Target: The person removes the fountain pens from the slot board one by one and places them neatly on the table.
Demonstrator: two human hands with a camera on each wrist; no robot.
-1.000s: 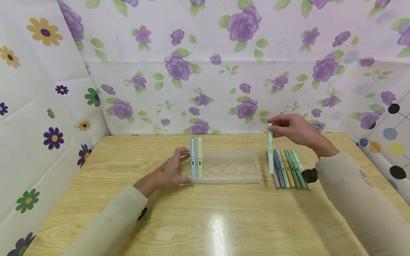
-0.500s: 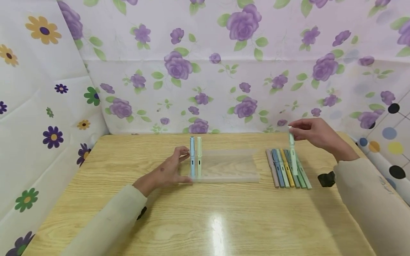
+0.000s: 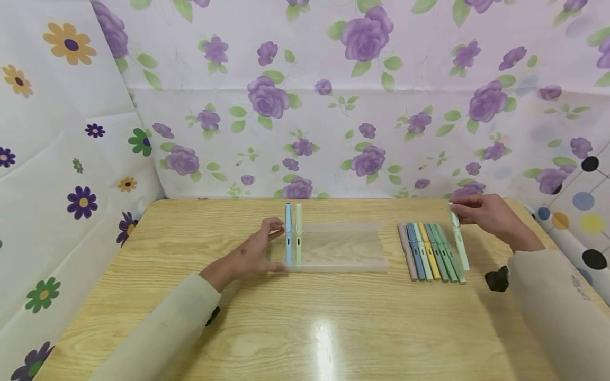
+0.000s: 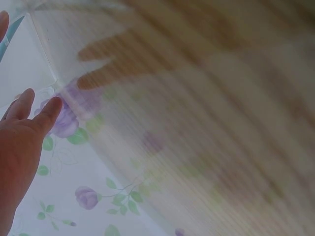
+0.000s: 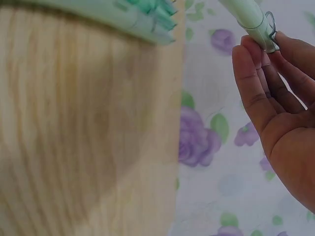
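Observation:
My right hand (image 3: 488,214) pinches a pale mint-green fountain pen (image 3: 459,238) by its clip end; the pen tilts, its lower end beside the right end of a row of capped pens (image 3: 430,253). In the right wrist view, thumb and fingertips close on the pen (image 5: 251,19) near the clip. My left hand (image 3: 257,253) holds the left end of a clear plastic tray (image 3: 343,267), thumb at the front corner, fingers at the back. A light blue pen (image 3: 288,233) and a pale yellow-green pen (image 3: 298,233) lie side by side in the tray's left end.
Everything is on a wood-grain table (image 3: 267,323) with a flowered cloth (image 3: 324,127) behind it. The row holds mauve, blue, yellow and green pens. Another patterned cloth (image 3: 591,211) hangs at the right.
My right hand has carried the mint-green pen rightward across the row, from its left end to its right end, and lowered it. My left hand stays at the tray.

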